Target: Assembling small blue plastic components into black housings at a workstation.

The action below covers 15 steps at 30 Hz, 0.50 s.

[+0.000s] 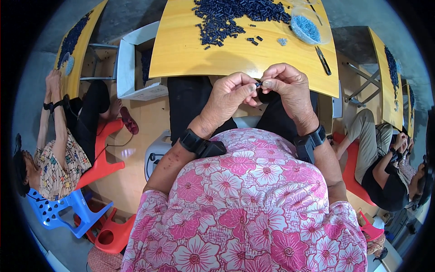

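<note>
My left hand and my right hand meet just in front of the table's near edge. Both are closed in a pinch on one small dark cylindrical piece, mostly covered by the fingertips. Beyond them, a heap of similar dark pieces lies on the yellow table, with a few loose dark pieces nearer to me. At the far right, a clear bowl holds many tiny light-blue parts. A little pile of pale-blue parts sits beside it.
A slim black-handled tool lies near the table's right edge. Left of the table stands an open white box with dark pieces inside. Seated people work at yellow tables on both sides, a person at left and another at right.
</note>
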Each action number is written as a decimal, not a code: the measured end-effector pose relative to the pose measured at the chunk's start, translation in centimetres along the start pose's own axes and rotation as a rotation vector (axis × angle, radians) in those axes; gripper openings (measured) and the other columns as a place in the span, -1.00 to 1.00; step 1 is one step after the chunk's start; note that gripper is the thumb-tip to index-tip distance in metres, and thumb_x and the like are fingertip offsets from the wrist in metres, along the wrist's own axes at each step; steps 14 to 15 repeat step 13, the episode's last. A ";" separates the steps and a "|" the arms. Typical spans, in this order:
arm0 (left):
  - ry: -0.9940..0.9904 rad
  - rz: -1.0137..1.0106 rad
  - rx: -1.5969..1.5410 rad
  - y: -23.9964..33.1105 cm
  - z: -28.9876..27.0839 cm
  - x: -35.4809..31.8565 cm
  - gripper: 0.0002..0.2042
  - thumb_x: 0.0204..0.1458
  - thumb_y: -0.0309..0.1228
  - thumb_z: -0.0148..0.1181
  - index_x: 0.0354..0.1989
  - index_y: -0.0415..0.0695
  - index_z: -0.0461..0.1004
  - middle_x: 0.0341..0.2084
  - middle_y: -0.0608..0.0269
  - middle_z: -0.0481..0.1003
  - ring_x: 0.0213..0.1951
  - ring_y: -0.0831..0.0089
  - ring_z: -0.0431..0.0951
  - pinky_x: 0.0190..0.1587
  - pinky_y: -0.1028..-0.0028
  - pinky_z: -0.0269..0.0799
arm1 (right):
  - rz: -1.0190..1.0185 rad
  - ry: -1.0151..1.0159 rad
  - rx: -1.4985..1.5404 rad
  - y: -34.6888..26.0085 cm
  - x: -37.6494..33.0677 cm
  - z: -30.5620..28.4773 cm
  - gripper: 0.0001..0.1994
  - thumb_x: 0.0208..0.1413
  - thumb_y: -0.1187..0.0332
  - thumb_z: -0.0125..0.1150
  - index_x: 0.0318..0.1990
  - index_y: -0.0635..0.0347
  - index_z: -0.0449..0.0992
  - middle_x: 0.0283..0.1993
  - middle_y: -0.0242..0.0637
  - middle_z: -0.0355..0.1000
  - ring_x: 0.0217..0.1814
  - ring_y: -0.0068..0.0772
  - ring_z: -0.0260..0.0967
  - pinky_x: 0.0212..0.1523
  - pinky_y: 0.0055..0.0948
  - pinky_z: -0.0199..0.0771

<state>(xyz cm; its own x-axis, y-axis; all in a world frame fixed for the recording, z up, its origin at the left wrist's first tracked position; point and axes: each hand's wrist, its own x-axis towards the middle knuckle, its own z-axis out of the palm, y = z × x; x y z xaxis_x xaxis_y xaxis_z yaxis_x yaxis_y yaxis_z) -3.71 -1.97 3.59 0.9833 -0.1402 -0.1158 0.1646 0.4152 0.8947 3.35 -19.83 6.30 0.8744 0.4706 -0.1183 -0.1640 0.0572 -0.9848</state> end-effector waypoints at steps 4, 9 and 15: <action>0.009 -0.014 0.014 -0.1 0.0 0.0 -0.86 0.25 -0.42 0.09 -0.19 -0.25 0.47 -0.43 0.35 0.45 -0.40 0.65 0.47 -0.24 0.59 0.54 | -0.006 -0.003 -0.030 0.2 -0.1 -0.2 -0.87 0.04 0.51 0.30 -0.23 0.16 0.58 -0.44 -0.41 0.53 -0.45 -0.67 0.46 -0.60 -0.67 0.44; 0.014 -0.015 0.044 -0.1 0.0 0.0 -0.86 0.25 -0.43 0.08 -0.19 -0.26 0.48 -0.43 0.34 0.46 -0.41 0.65 0.48 -0.23 0.59 0.54 | -0.002 -0.003 -0.069 0.1 0.0 -0.2 -0.87 0.04 0.51 0.32 -0.24 0.16 0.59 -0.44 -0.41 0.53 -0.46 -0.68 0.46 -0.59 -0.67 0.46; -0.006 -0.010 0.060 -0.2 -0.4 0.1 -0.85 0.24 -0.42 0.09 -0.17 -0.26 0.48 -0.40 0.31 0.48 -0.36 0.62 0.51 -0.22 0.58 0.54 | -0.007 -0.025 -0.076 0.1 0.1 -0.3 -0.87 0.04 0.51 0.32 -0.23 0.16 0.59 -0.44 -0.42 0.54 -0.46 -0.68 0.46 -0.58 -0.66 0.47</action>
